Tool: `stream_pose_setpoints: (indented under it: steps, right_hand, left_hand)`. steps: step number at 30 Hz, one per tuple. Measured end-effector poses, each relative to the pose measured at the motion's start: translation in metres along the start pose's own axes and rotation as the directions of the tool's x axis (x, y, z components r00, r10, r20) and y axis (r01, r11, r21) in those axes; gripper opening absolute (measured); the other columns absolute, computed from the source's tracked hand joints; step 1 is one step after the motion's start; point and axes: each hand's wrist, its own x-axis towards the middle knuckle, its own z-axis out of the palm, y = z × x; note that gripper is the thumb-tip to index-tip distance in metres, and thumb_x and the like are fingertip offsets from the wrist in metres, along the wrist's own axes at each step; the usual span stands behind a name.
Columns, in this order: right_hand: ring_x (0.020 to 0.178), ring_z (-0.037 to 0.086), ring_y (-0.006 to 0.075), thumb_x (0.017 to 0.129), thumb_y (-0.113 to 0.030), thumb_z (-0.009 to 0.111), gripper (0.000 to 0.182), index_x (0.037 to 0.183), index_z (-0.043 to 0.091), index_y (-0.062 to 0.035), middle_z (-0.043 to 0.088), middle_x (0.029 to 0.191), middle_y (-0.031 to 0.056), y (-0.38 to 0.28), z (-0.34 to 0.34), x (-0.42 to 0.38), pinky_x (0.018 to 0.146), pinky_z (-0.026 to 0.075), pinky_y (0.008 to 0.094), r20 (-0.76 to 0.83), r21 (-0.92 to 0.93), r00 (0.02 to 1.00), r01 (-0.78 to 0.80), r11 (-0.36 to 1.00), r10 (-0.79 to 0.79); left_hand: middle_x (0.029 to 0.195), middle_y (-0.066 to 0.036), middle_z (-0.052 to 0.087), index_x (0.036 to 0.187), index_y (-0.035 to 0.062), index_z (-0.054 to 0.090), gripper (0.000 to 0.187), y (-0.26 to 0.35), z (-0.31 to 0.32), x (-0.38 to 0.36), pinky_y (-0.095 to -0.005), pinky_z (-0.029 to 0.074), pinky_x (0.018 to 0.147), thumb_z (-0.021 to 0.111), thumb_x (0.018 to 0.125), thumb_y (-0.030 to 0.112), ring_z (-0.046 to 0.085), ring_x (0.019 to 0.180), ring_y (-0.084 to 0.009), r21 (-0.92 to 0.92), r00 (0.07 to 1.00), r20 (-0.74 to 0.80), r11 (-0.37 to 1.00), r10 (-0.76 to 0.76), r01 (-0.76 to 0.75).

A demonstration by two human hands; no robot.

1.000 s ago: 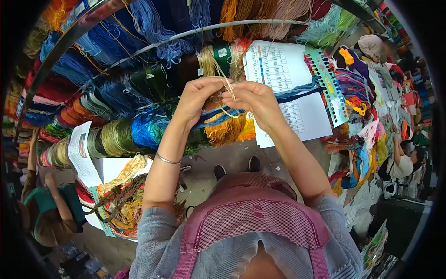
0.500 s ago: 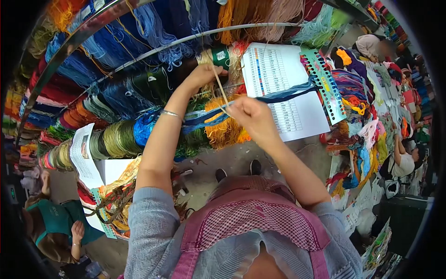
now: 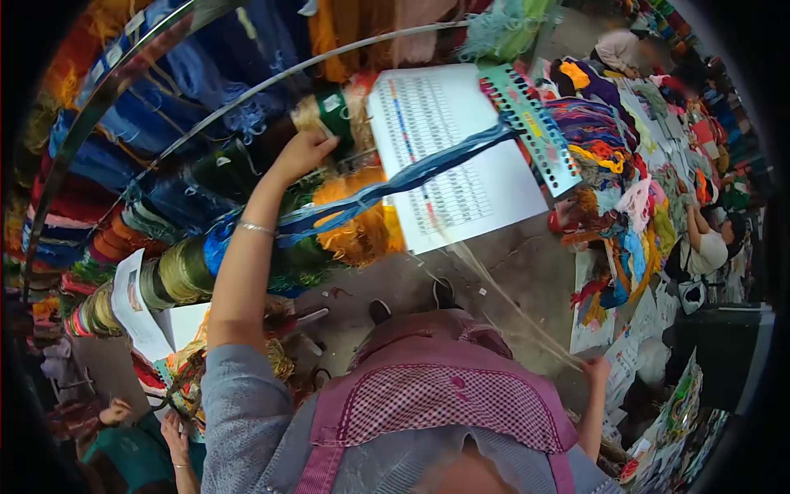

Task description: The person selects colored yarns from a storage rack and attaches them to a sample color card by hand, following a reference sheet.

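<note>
Up at the rack, my left hand (image 3: 306,153) is closed at the cream thread bundle (image 3: 309,114); what its fingers grip is too small to make out. Far down on the right, my right hand (image 3: 594,370) pinches the end of long pale threads (image 3: 518,309), which stretch toward the printed sheet and are blurred. A blue thread skein (image 3: 411,174) runs across the white printed sheet (image 3: 502,202) to a green punched card (image 3: 531,132). Below my left hand hangs an orange-yellow bundle (image 3: 350,218).
Thread bundles hang from a curved metal rail (image 3: 271,82). Coloured skeins (image 3: 597,136) lie on a table to the right, with people beyond. A person in green (image 3: 132,453) is at the lower left. A dark box (image 3: 720,350) stands at the right.
My right hand has moved from beside the printed sheet down to the far right, drawing pale threads out long. My left hand stays near the cream bundle. The whole view has shifted.
</note>
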Motion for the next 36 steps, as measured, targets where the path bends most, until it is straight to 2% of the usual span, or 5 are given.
stream_pose_setpoints:
  steps: [7,11,14,16,36]
  right_hand:
    - [0.064,0.047,0.0094,0.093,-0.020,0.059,0.023,0.077,0.056,-0.0037,0.054,0.070,0.0010,-0.094,-0.134,0.115,0.059,0.038,0.0243,-0.282,0.906,0.940,0.195,0.375,0.193]
    - [0.075,0.059,0.0119,0.088,-0.003,0.063,0.010,0.098,0.064,-0.0014,0.063,0.084,0.0044,-0.230,-0.226,0.131,0.069,0.047,0.0261,-0.664,0.639,0.711,0.700,0.318,-0.230]
    - [0.075,0.065,0.0145,0.089,-0.003,0.060,0.013,0.101,0.062,-0.0014,0.068,0.089,0.0088,-0.301,-0.247,0.154,0.065,0.049,0.0251,-0.859,0.327,0.307,0.945,0.021,-0.410]
    - [0.070,0.065,0.0133,0.091,-0.006,0.057,0.010,0.099,0.060,-0.0008,0.070,0.087,0.0085,-0.332,-0.264,0.146,0.060,0.049,0.0250,-0.582,0.745,0.591,0.663,-0.074,-0.558]
    - [0.064,0.058,0.0197,0.074,-0.013,0.074,0.027,0.097,0.064,-0.0053,0.062,0.082,0.0079,-0.369,-0.258,0.166,0.058,0.047,0.0332,-0.687,0.455,0.342,0.891,-0.011,-0.641]
  left_hand:
    - [0.076,-0.018,0.066,0.078,0.0038,0.068,0.030,0.122,-0.020,-0.056,-0.0434,0.051,0.062,0.058,0.089,0.031,0.064,0.074,-0.0365,0.613,0.851,-0.522,0.669,-0.055,0.420]
    - [0.075,-0.003,0.065,0.100,0.0045,0.070,0.022,0.188,0.037,-0.036,-0.0225,0.041,0.052,0.060,0.092,0.022,0.051,0.059,-0.0064,-0.337,0.917,-0.399,0.928,0.010,-0.157]
    - [0.078,0.003,0.065,0.105,0.0060,0.070,0.021,0.255,0.085,-0.020,-0.0154,0.034,0.047,0.058,0.093,0.019,0.047,0.056,-0.0009,-0.785,0.992,0.055,0.609,-0.117,0.115]
    - [0.084,-0.001,0.067,0.117,0.0023,0.062,0.030,0.270,0.128,-0.001,-0.0155,0.033,0.045,0.058,0.094,0.021,0.050,0.056,-0.0019,-0.840,0.982,0.103,0.516,-0.157,0.171]
    - [0.069,-0.003,0.065,0.101,-0.0014,0.068,0.021,0.289,0.184,0.029,-0.0209,0.042,0.048,0.057,0.092,0.013,0.055,0.051,-0.0071,-0.767,0.938,-0.278,0.636,-0.206,-0.088]
